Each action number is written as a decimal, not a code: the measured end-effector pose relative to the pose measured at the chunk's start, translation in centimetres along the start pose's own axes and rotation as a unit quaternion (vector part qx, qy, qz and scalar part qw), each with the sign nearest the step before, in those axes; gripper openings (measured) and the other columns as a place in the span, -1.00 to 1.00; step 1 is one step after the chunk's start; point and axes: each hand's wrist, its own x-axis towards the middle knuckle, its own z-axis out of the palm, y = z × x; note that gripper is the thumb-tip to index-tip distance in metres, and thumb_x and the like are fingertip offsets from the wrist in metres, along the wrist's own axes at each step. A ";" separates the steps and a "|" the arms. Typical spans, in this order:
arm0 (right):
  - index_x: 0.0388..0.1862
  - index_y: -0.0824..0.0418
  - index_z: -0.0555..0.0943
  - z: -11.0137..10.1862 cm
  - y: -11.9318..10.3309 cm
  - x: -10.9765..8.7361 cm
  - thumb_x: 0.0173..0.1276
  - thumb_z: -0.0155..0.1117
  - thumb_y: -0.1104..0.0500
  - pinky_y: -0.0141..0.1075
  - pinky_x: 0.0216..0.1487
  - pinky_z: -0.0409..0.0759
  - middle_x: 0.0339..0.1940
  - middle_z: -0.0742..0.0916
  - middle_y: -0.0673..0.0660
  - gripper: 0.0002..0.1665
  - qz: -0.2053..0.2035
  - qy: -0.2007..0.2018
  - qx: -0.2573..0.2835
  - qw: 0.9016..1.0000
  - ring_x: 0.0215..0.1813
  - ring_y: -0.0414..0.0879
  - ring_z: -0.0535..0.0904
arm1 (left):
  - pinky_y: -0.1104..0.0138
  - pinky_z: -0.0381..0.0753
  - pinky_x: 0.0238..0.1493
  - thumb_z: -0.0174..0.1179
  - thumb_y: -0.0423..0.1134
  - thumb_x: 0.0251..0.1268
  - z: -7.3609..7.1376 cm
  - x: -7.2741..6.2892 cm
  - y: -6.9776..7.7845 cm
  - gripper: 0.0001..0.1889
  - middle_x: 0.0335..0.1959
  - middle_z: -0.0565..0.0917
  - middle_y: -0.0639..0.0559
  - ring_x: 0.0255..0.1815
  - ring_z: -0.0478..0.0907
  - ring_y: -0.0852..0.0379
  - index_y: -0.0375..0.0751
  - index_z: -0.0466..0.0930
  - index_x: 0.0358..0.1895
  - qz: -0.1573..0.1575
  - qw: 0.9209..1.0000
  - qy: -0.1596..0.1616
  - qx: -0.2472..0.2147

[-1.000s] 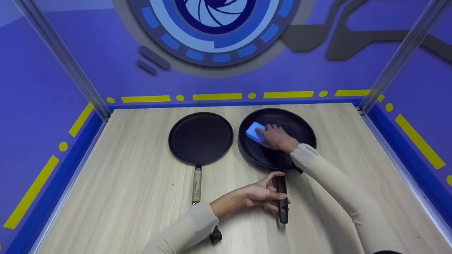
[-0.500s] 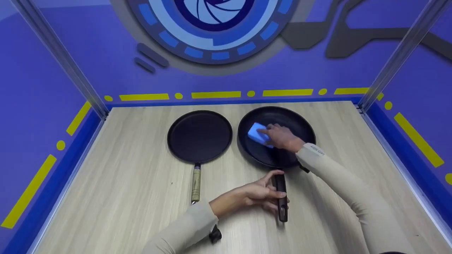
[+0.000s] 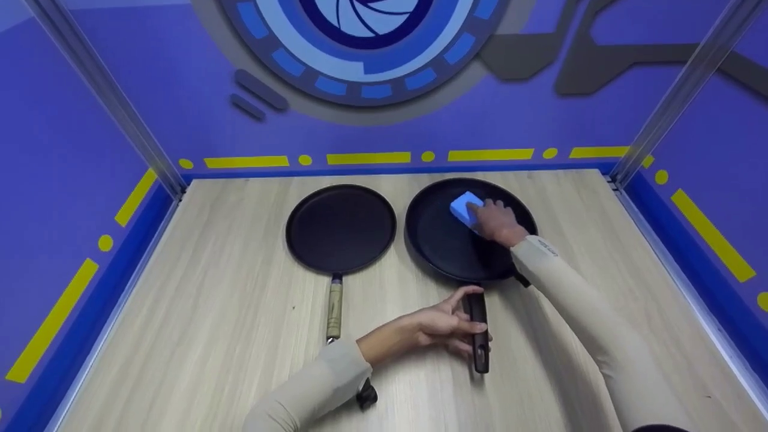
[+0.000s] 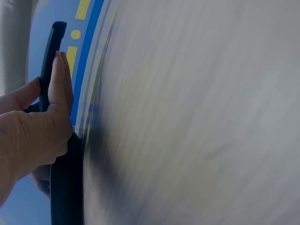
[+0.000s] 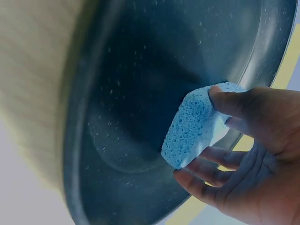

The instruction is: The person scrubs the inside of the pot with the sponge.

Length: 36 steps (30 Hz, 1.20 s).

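A person is working over the deep frying pan (image 3: 441,249), which is sitting at the far side of the bench (image 3: 222,300), and the step in hand looks to be scrubbing its inside. The right hand (image 3: 497,222) is pinching a blue sponge (image 3: 465,206) between thumb and fingers, and the sponge is lying inside the pan, beyond its middle, seemingly touching the floor. The left hand (image 3: 444,324) is grasping the black handle (image 3: 482,354), apparently steadying the pan. The next move seems to be calling for even pressure while that grip is holding. Pale specks are showing in the coating; I can't tell whether they are pattern or dirt. Just beside, rims apart, a flat pan (image 3: 341,228) is lying to the left, its wooden handle (image 3: 334,309) pointing toward the left sleeve (image 3: 324,384), which is hiding the end. The right forearm is crossing the near rim.
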 end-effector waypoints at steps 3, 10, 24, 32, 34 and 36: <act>0.51 0.16 0.37 0.3 -1.3 -0.6 0.46 0.28 0.14 0.35 0.21 0.54 0.25 0.55 0.55 -0.33 -0.043 0.008 -0.013 0.999 0.24 0.51 0.47 | -0.16 0.61 0.23 0.13 -0.56 0.44 0.0 0.1 -0.1 -0.26 0.01 0.68 -0.32 0.21 0.61 -0.39 0.22 0.14 0.48 -0.002 1.000 0.001 -0.004; 0.47 0.16 0.44 1.1 -5.2 -2.8 0.41 0.36 0.09 0.28 0.07 0.64 0.15 0.62 0.48 -0.32 -0.135 0.030 -0.026 0.990 0.12 0.43 0.56 | -0.13 0.64 0.21 0.12 -0.54 0.45 -0.1 0.1 0.0 -0.25 0.05 0.68 -0.39 0.13 0.68 -0.32 0.18 0.09 0.53 0.002 1.000 -0.001 0.005; 0.45 0.22 0.47 0.6 -3.1 -1.4 0.25 0.56 0.03 0.20 0.23 0.60 0.24 0.63 0.40 -0.16 -0.108 0.019 0.052 0.993 0.24 0.34 0.55 | -0.16 0.60 0.24 0.14 -0.55 0.44 -0.1 0.1 0.0 -0.25 0.12 0.64 -0.46 0.20 0.63 -0.35 0.23 0.13 0.49 -0.005 1.000 0.002 0.000; 0.46 0.37 0.40 0.7 0.9 -0.2 0.37 0.44 0.07 0.28 0.26 0.53 0.27 0.58 0.51 -0.22 -0.009 0.044 0.085 0.995 0.28 0.44 0.49 | -0.18 0.59 0.26 0.11 -0.55 0.45 -0.1 0.1 -0.1 -0.26 0.18 0.60 -0.49 0.21 0.62 -0.37 0.20 0.13 0.51 -0.002 1.000 0.000 -0.002; 0.46 0.44 0.36 0.6 1.9 -0.2 0.39 0.41 0.07 0.29 0.31 0.48 0.31 0.53 0.55 -0.19 0.010 0.037 0.096 0.995 0.32 0.47 0.44 | -0.18 0.58 0.27 0.12 -0.55 0.45 -0.1 0.1 -0.1 -0.26 0.14 0.63 -0.43 0.22 0.61 -0.36 0.22 0.14 0.51 -0.004 1.000 -0.002 -0.004; 0.47 0.49 0.32 0.4 2.7 -0.2 0.40 0.39 0.06 0.29 0.37 0.44 0.36 0.48 0.58 -0.16 0.021 0.028 0.109 0.993 0.37 0.49 0.39 | -0.17 0.59 0.27 0.12 -0.54 0.45 -0.2 0.1 0.0 -0.26 0.06 0.67 -0.36 0.22 0.61 -0.37 0.22 0.14 0.51 -0.004 1.000 -0.002 -0.003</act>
